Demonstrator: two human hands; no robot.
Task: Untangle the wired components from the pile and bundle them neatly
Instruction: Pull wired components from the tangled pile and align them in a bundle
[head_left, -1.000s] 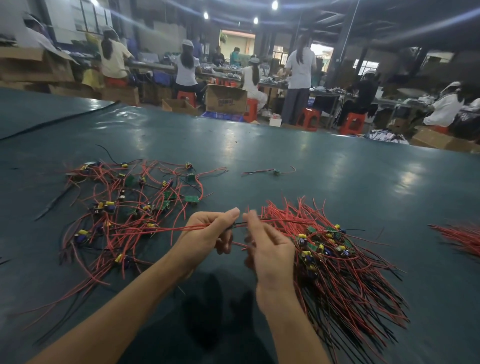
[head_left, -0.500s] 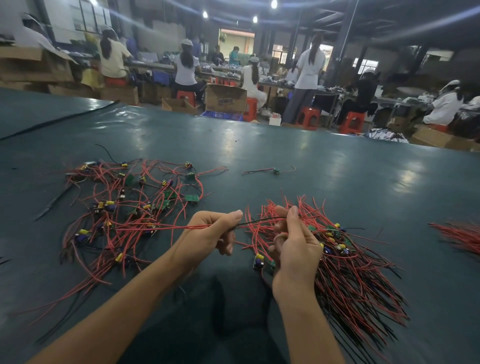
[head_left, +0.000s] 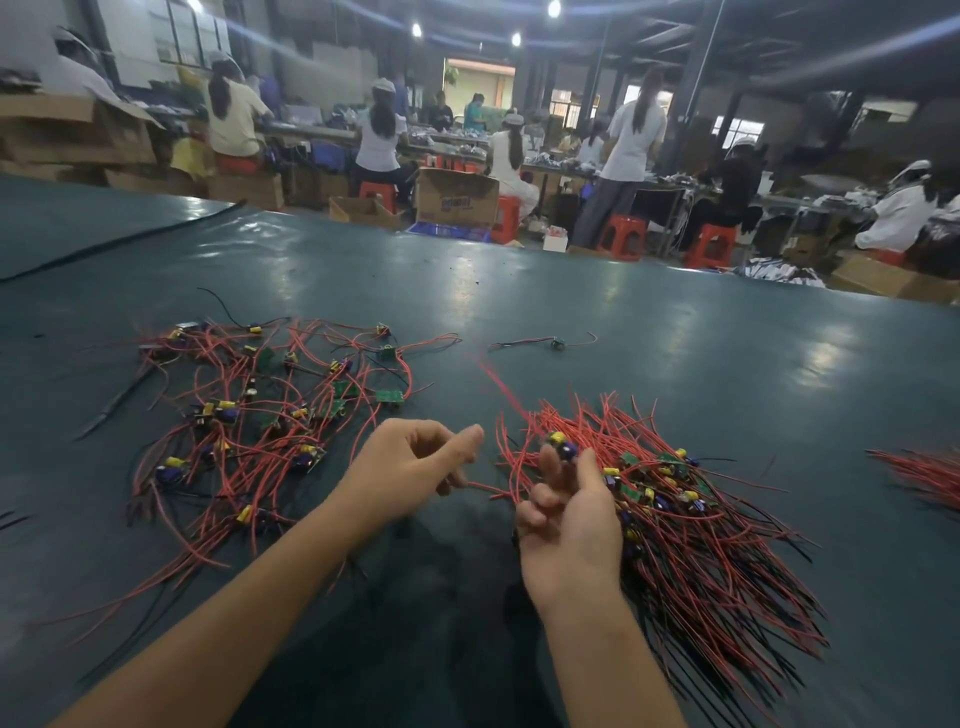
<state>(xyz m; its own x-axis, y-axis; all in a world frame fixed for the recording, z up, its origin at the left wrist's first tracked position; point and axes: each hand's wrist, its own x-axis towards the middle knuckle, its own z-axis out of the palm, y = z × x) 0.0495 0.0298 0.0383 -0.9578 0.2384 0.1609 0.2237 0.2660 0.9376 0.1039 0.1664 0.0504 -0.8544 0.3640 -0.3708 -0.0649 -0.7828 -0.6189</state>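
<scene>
Right hand (head_left: 571, 525) pinched a component (head_left: 562, 446); bundle (head_left: 701, 545) lay at 3 o'clock, long axis 11-to-5. Left hand (head_left: 410, 473) curled, grip unclear.

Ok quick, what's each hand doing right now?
Left hand: fingers curled, holding a red wire.
Right hand: pinching a wired component over the bundle.

Dark green table (head_left: 675, 364); beyond it cardboard box (head_left: 457, 197), red stools (head_left: 621, 236), seated and standing workers (head_left: 631, 140).
</scene>
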